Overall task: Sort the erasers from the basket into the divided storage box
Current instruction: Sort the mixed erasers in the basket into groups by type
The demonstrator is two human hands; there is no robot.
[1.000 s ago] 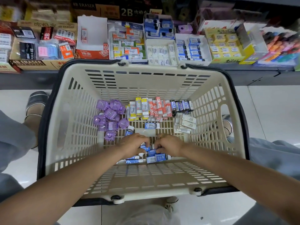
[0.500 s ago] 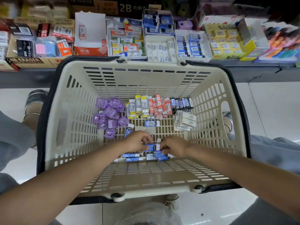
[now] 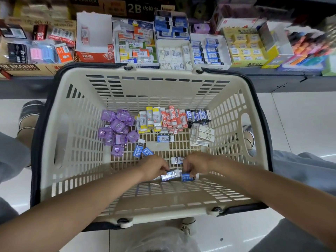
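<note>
Both hands low in the cream basket (image 3: 72,160), near its front wall, gathering the blue-sleeved sort. Left hand (image 3: 154,167) pinching a blue-and-white eraser (image 3: 170,175) at its end; right hand (image 3: 195,164) curled round another blue eraser (image 3: 187,177), the two held end to end, probably so as to stack alike pieces into one handful before lifting. Hard to tell whether more lie under the fingers, since the knuckles cover them. Already grouped by kind along the far side of the basket floor, which suits sorting by compartment: purple cubes (image 3: 118,128) in a heap at left, yellow-banded ones (image 3: 149,119) and red-banded ones (image 3: 172,119) standing in rows, dark blue ones (image 3: 197,116) beside them, white flat ones (image 3: 203,135) at right. Loose stragglers between: two blue ones (image 3: 141,151) near the purple heap, one white-and-blue piece (image 3: 177,160) just behind the hands. Divided storage boxes (image 3: 174,51) on the shelf beyond the basket rim, partly filled, with like kinds together, likely the destination.
</note>
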